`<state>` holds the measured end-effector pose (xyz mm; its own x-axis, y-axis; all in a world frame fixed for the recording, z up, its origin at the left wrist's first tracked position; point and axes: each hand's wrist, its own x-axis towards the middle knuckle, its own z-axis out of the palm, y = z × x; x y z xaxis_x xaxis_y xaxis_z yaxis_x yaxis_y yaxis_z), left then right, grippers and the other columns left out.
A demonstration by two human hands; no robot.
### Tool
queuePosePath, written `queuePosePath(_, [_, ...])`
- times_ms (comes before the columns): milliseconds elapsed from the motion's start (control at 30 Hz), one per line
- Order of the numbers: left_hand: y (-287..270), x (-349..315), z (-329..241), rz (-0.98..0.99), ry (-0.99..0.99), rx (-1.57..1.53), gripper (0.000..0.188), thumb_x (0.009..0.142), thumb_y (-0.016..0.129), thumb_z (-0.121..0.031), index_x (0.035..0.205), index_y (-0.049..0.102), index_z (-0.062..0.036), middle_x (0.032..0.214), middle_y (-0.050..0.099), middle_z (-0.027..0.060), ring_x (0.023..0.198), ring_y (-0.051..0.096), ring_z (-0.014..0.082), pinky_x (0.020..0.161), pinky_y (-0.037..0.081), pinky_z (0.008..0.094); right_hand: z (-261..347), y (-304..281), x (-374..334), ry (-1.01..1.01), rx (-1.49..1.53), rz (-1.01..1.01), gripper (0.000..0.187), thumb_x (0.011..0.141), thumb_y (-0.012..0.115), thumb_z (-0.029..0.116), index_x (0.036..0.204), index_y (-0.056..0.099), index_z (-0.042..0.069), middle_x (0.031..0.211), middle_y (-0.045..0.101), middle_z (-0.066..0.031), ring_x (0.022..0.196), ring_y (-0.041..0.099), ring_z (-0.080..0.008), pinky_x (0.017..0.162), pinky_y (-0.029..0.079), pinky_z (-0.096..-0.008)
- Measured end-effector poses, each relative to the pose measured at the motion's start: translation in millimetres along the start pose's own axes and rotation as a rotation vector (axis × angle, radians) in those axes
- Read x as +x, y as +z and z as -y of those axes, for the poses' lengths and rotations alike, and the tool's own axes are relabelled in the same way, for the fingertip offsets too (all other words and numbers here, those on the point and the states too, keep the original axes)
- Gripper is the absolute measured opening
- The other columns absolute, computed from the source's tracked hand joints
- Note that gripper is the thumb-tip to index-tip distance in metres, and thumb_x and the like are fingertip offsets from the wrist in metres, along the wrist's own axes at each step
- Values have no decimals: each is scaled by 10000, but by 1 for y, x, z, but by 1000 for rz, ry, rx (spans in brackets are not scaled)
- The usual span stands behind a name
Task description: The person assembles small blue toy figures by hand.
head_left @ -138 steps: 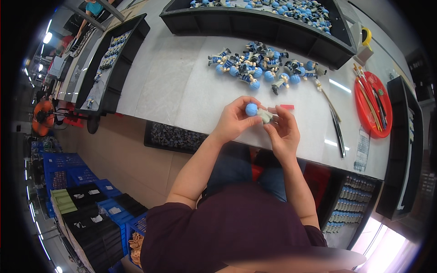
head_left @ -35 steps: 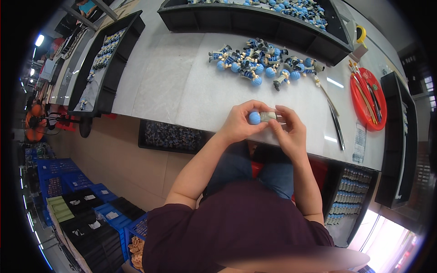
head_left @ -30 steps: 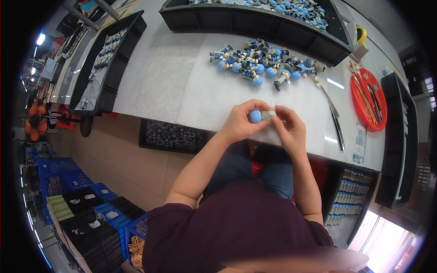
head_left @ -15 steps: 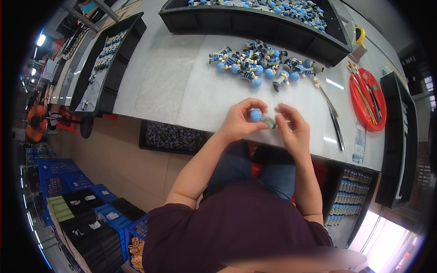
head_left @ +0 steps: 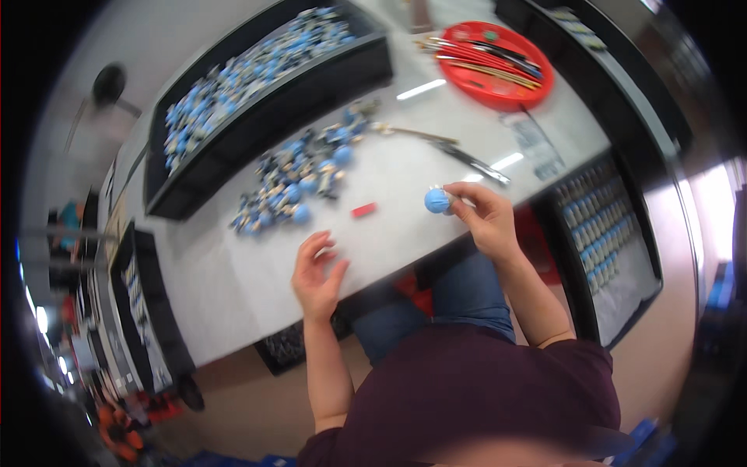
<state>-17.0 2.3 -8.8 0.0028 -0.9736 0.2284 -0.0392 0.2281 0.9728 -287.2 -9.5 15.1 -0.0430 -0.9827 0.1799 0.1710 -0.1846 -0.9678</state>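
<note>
Between the fingers and thumb of my right hand (head_left: 488,220) is a small figurine (head_left: 438,200) with a round light-blue head; the rest of it is mostly hidden by my fingers. My left hand (head_left: 317,274) hovers over the near part of the table, fingers curved and apart, holding nothing. A heap of similar blue-headed figurines (head_left: 299,177) lies beyond my left hand. Between the heap and my right hand, a small red block (head_left: 363,209) rests on the white tabletop (head_left: 233,288).
A large black bin (head_left: 272,117) full of figurines stands behind the heap. Farther right are a brush (head_left: 420,135), a dark slim tool (head_left: 476,163) and a round red tray (head_left: 498,97) of brushes. Below the table's right edge, a black tray (head_left: 595,233) holds figurines in rows.
My view has turned to the right. My left hand has come off the figurine and moved away; my right hand now holds it alone. The small red block has come into sight.
</note>
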Motion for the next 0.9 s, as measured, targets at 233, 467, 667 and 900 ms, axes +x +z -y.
queuePosePath(233, [-4,-5,-2,31,9,111,350,714,583,91,1048,532,2,1166,478,124,898,518,141,771,438,247,0,-195,-59,-153,-442,-844,177,805,587,11,979,609,-4,887,618,-34,764,573,-88,699,465,-206])
queuePosePath(467, [1,-4,-2,8,10,276,291,755,577,32,1042,542,4,1154,501,110,859,511,117,773,423,235,-47,-417,-192,107,-1056,-1485,199,735,654,121,927,650,73,803,653,-80,724,620,-157,679,478,-275])
queuePosePath(667, [3,-4,1,-9,-1,318,276,758,573,33,1032,549,3,1148,506,108,859,513,118,789,419,241,-87,-472,-239,451,-1285,-1402,196,715,630,114,908,650,85,820,650,-103,751,627,-234,706,475,-325])
queuePosePath(900, [11,-2,2,-4,-10,338,266,762,575,28,1026,553,2,1137,513,101,853,514,118,792,419,240,-95,-474,-249,544,-1254,-1355,197,722,603,100,913,642,70,850,645,-122,810,618,-258,741,466,-334])
